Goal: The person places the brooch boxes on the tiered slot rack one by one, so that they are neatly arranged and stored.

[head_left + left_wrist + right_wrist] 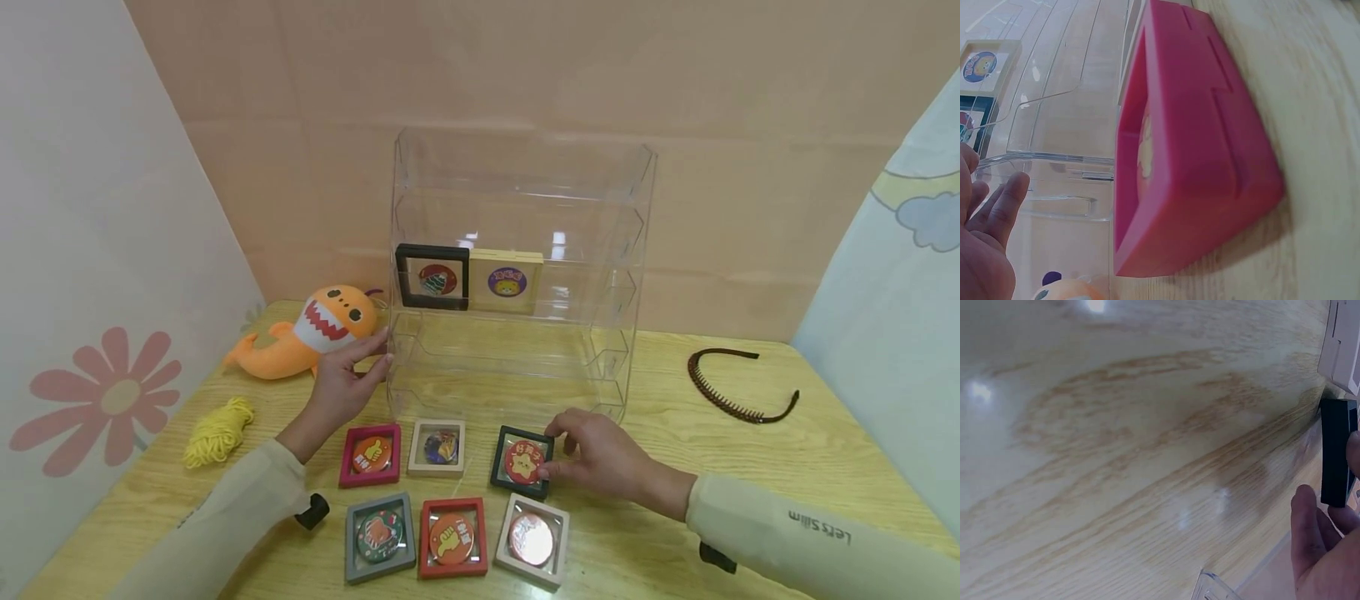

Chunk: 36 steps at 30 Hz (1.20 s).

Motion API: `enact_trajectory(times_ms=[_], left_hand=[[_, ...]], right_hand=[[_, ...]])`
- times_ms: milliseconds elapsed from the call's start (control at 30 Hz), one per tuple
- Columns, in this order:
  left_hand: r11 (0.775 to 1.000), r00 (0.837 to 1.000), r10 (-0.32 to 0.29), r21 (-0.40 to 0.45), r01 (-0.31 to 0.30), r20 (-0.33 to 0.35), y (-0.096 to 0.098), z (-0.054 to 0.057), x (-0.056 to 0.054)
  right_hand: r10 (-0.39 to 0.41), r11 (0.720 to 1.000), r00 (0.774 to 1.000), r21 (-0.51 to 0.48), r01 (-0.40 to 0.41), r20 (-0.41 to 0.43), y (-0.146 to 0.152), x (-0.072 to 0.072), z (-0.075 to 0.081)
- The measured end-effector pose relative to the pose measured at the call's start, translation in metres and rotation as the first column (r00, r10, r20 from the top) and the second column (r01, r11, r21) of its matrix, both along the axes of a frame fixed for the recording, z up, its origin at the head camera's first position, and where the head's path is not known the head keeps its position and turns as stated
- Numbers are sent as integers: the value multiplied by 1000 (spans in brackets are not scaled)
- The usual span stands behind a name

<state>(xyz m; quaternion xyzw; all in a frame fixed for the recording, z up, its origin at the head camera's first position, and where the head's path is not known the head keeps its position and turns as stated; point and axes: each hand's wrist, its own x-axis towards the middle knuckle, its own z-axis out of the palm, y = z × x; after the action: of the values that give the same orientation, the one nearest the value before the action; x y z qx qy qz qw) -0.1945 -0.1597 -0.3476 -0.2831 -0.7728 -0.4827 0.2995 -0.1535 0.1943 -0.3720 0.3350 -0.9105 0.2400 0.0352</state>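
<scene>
Dark frame [522, 462] — right edge in right hand [597, 454]

Framed badges [453, 537] on wood-grain table [667, 417]

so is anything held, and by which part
The right hand holds the black star frame by its right edge; the left hand is at the clear rack, grip unclear.
</scene>
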Motion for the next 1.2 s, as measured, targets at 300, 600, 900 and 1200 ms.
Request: enact_trajectory(times_ms=[300,600,900,1200], left_hand=[[1000,1000,-10,4,10,-5,0,-1,0],[1000,1000,12,-13,-13,-27,0,-1,0],[1000,1000,11,-11,-11,-23,0,0,1],[1000,1000,22,-17,-22,2,1,1,3]], right_hand=[[74,971,996,-230,-62,41,-3,-1,1],[88,920,995,-386,-64,44,-6,-2,9],[87,902,996,-422,-90,-26,-7,-9,22],[71,905,991,-411,-111,-111,-13,-19,46]])
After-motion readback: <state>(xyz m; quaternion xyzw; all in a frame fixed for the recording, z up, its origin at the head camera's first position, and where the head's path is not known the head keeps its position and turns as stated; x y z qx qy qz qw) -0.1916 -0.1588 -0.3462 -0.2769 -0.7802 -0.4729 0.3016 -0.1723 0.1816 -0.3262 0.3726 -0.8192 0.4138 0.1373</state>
